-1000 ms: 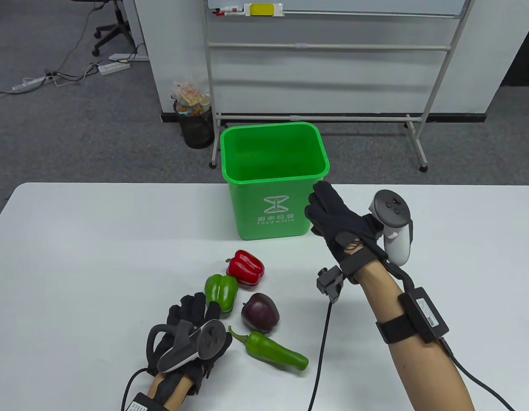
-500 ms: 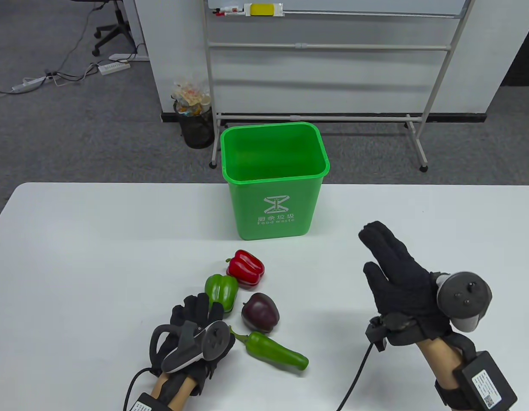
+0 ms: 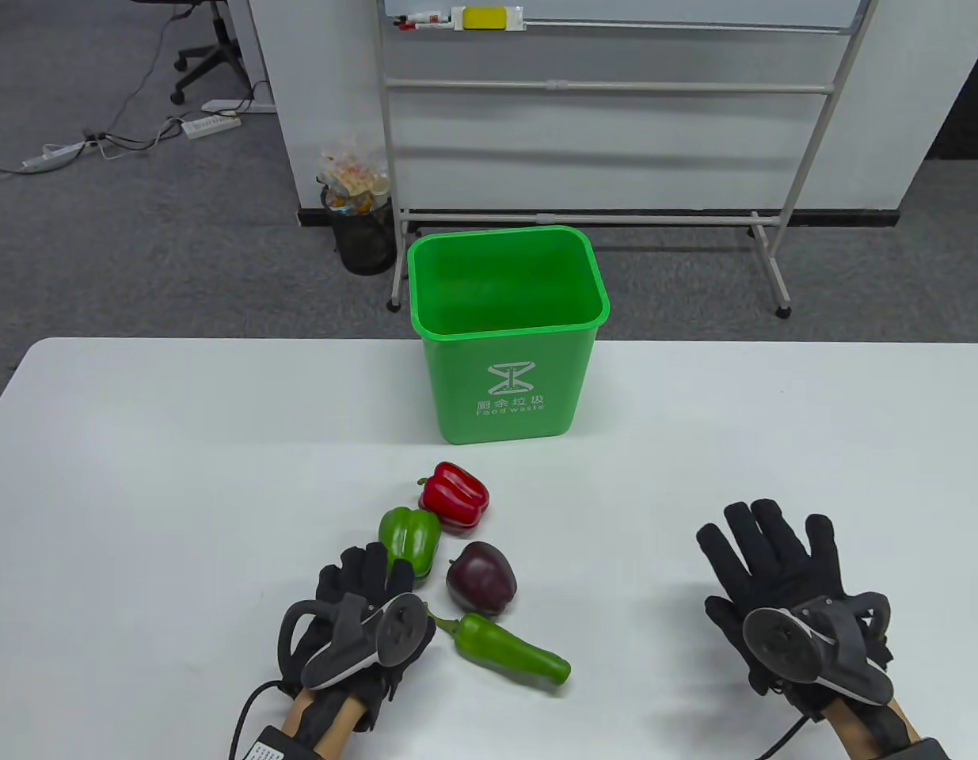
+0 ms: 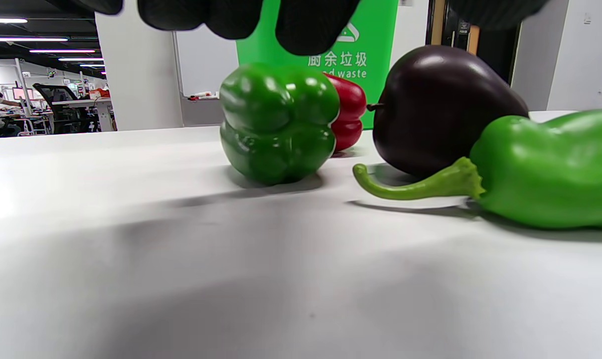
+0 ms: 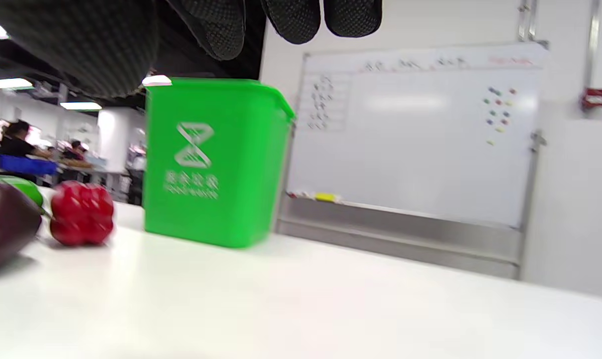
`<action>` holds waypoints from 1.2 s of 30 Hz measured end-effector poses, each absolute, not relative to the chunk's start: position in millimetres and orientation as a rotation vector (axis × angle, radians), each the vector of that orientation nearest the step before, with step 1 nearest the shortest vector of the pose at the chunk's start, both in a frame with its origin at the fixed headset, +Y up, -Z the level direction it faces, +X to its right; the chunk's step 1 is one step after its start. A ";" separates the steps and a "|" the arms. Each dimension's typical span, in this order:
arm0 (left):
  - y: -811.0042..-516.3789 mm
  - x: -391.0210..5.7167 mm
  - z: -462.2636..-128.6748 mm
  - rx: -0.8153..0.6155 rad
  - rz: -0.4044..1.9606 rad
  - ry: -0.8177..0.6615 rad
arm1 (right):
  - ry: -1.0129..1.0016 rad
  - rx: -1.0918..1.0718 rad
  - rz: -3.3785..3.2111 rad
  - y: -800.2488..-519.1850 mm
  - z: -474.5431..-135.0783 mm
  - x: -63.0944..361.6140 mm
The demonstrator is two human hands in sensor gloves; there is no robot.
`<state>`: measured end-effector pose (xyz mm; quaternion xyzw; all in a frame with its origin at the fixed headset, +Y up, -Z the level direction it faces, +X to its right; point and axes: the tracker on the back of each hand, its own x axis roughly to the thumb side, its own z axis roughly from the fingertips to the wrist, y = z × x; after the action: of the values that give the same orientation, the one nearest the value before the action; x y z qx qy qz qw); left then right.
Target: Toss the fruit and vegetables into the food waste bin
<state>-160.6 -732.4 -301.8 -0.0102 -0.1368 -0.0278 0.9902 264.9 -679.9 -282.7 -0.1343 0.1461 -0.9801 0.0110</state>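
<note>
The green food waste bin (image 3: pixel 504 348) stands at the table's far middle; it also shows in the right wrist view (image 5: pixel 211 159). In front of it lie a red bell pepper (image 3: pixel 454 495), a green bell pepper (image 3: pixel 409 538), a dark purple eggplant (image 3: pixel 481 578) and a long green pepper (image 3: pixel 508 649). My left hand (image 3: pixel 362 578) lies low on the table with its fingers reaching the green bell pepper (image 4: pixel 276 122), holding nothing. My right hand (image 3: pixel 774 554) is open, fingers spread, flat over the table at the right, empty.
The white table (image 3: pixel 180 475) extends left and right of the produce. Behind it on the floor stand a whiteboard stand (image 3: pixel 599 87) and a black mesh waste basket (image 3: pixel 362 229).
My right hand has drawn back from beside the bin to the near right of the table and turned palm down. The left hand and the produce have barely moved.
</note>
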 end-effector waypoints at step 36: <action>-746.5 -168.0 -384.3 -0.177 0.331 -0.006 | 0.208 -0.245 -3.141 -706.4 -291.9 291.4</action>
<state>-168.0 -746.5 -384.3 -0.0879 -0.0032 0.1643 0.9825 291.4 -706.4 -291.9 -0.0776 0.0658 -0.9948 -0.0077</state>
